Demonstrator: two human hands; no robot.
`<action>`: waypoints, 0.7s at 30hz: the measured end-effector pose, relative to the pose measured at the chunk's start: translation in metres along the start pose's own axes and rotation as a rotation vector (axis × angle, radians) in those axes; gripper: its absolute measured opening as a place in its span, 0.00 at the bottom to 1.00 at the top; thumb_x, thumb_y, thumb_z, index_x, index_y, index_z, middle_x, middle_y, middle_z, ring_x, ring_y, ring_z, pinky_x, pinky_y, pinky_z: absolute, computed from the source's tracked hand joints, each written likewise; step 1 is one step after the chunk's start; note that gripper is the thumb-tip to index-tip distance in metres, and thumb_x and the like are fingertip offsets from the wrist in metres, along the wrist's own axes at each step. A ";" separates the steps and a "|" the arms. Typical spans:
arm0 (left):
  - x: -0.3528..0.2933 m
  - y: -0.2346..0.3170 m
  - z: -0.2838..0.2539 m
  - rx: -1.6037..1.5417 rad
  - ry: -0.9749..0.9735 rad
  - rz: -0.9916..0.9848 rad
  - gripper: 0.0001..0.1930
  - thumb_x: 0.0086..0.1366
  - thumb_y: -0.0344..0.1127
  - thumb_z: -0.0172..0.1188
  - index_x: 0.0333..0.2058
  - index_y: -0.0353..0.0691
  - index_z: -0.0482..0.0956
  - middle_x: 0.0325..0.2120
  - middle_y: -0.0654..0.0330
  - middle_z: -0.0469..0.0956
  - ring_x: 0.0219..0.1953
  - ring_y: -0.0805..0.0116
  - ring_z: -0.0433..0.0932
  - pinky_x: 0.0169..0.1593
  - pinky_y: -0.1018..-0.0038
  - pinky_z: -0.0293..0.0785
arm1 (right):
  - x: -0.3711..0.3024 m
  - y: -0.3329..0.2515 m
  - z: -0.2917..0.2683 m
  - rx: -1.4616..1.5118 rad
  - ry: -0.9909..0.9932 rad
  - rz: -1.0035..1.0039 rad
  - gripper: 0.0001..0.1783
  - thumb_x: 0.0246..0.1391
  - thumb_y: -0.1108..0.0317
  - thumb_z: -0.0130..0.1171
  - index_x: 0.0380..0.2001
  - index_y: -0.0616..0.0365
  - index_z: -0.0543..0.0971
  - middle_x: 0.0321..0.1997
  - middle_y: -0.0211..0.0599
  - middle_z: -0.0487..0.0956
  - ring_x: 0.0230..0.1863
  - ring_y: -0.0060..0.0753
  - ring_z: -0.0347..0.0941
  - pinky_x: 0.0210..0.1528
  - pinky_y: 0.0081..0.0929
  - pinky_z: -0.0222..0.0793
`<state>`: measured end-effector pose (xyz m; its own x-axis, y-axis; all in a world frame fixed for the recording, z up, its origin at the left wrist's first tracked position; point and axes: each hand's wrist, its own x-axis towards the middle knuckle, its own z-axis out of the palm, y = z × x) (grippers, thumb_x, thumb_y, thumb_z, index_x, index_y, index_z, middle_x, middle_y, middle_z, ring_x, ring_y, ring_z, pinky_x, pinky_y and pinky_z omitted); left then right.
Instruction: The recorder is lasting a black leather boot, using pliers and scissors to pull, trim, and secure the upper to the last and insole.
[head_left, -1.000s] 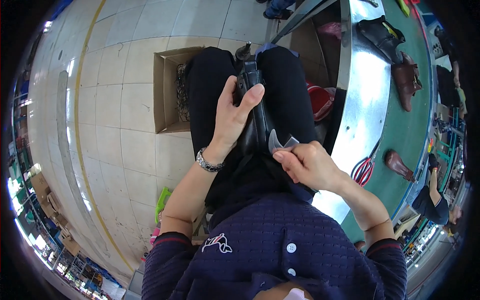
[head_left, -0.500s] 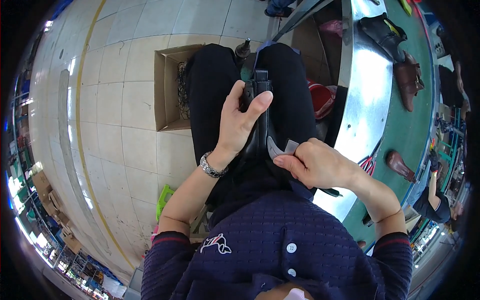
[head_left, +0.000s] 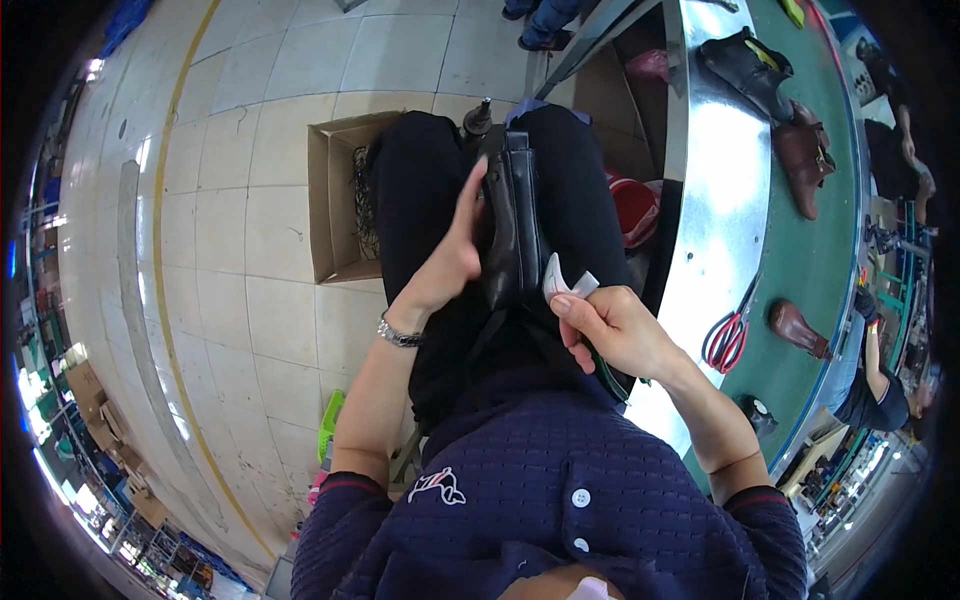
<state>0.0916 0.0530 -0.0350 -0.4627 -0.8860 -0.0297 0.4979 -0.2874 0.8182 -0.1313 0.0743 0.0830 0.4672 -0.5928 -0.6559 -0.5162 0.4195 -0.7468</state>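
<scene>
A black leather ankle boot (head_left: pixel 515 230) lies on its side lengthwise between my thighs. My left hand (head_left: pixel 450 255) is beside its left side, fingers stretched out toward the far end and thumb lifted; whether the fingertips touch the leather I cannot tell. My right hand (head_left: pixel 620 325) is closed, pinching a pale grey curved strip (head_left: pixel 556 278) between thumb and fingers, near the boot's close end. From below that hand sticks out a dark, thin piece with a green edge (head_left: pixel 608 378), partly hidden.
Red-handled scissors (head_left: pixel 728 340) lie at the edge of the metal bench (head_left: pixel 715 210) on the right. Several black and brown boots, one a brown boot (head_left: pixel 803 165), stand on the green surface. A cardboard box (head_left: pixel 320 205) of dark tangled material is left of my legs.
My left hand has come off the top of the boot and shifted left and nearer, uncovering the boot. My right hand still holds the strip, now tilted more upright.
</scene>
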 end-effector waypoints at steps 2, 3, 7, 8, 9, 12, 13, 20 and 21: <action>-0.010 -0.004 -0.003 0.224 -0.035 0.009 0.70 0.42 0.55 0.76 0.69 0.42 0.28 0.71 0.55 0.35 0.72 0.62 0.36 0.71 0.69 0.38 | 0.001 -0.004 -0.006 -0.009 0.001 0.003 0.33 0.66 0.47 0.45 0.16 0.62 0.76 0.09 0.31 0.72 0.14 0.22 0.72 0.25 0.22 0.68; -0.011 -0.004 -0.002 0.447 -0.064 0.026 0.75 0.36 0.50 0.81 0.69 0.42 0.28 0.71 0.53 0.36 0.72 0.62 0.36 0.71 0.69 0.37 | 0.000 -0.008 -0.010 -0.025 -0.003 0.005 0.33 0.66 0.47 0.45 0.16 0.63 0.77 0.09 0.31 0.73 0.15 0.22 0.73 0.25 0.22 0.68; 0.001 -0.004 0.016 0.492 0.064 -0.031 0.71 0.39 0.35 0.81 0.70 0.43 0.30 0.70 0.53 0.43 0.70 0.65 0.46 0.69 0.69 0.46 | -0.011 -0.012 -0.033 -0.037 0.109 -0.043 0.31 0.66 0.49 0.47 0.18 0.65 0.77 0.11 0.33 0.74 0.15 0.23 0.73 0.24 0.23 0.68; 0.005 0.002 0.023 0.497 0.098 -0.015 0.66 0.42 0.29 0.78 0.70 0.44 0.34 0.66 0.54 0.53 0.66 0.65 0.56 0.67 0.69 0.53 | -0.011 -0.004 -0.044 -0.030 0.277 0.014 0.30 0.65 0.51 0.48 0.19 0.66 0.77 0.13 0.34 0.75 0.16 0.23 0.74 0.23 0.24 0.68; 0.003 -0.004 0.018 0.459 0.157 -0.054 0.63 0.42 0.28 0.78 0.70 0.44 0.39 0.65 0.57 0.56 0.65 0.67 0.58 0.67 0.70 0.53 | -0.009 0.008 -0.055 -0.020 0.444 0.064 0.29 0.65 0.52 0.49 0.21 0.67 0.78 0.14 0.35 0.76 0.16 0.24 0.74 0.23 0.25 0.69; 0.010 0.023 0.028 0.175 0.183 -0.120 0.57 0.46 0.20 0.72 0.70 0.46 0.44 0.60 0.60 0.64 0.59 0.70 0.67 0.61 0.71 0.65 | -0.008 0.064 -0.100 -0.414 0.863 0.053 0.16 0.57 0.66 0.56 0.43 0.69 0.76 0.25 0.49 0.79 0.27 0.42 0.78 0.33 0.35 0.72; 0.007 0.035 0.029 0.175 0.193 -0.141 0.56 0.48 0.19 0.70 0.70 0.49 0.43 0.56 0.60 0.68 0.53 0.71 0.71 0.57 0.71 0.70 | -0.006 0.093 -0.110 -0.642 1.017 0.005 0.19 0.54 0.69 0.57 0.48 0.68 0.73 0.28 0.54 0.80 0.32 0.49 0.79 0.36 0.40 0.73; 0.007 0.086 0.005 0.098 0.516 -0.337 0.27 0.60 0.42 0.64 0.55 0.36 0.68 0.45 0.60 0.75 0.47 0.69 0.74 0.51 0.71 0.70 | -0.008 0.139 -0.127 -0.632 1.176 0.105 0.30 0.48 0.72 0.60 0.56 0.63 0.69 0.42 0.55 0.76 0.44 0.59 0.74 0.46 0.45 0.72; 0.011 0.088 0.002 0.094 0.514 -0.388 0.29 0.61 0.45 0.64 0.56 0.36 0.68 0.46 0.60 0.75 0.48 0.70 0.73 0.52 0.72 0.70 | -0.017 0.134 -0.124 -0.513 1.177 0.092 0.28 0.48 0.72 0.60 0.55 0.63 0.70 0.46 0.57 0.75 0.48 0.59 0.73 0.51 0.45 0.69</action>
<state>0.1290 0.0184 0.0374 -0.1744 -0.7922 -0.5849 0.2879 -0.6090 0.7390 -0.2972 0.0557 0.0078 -0.3611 -0.9324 -0.0147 -0.8508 0.3359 -0.4041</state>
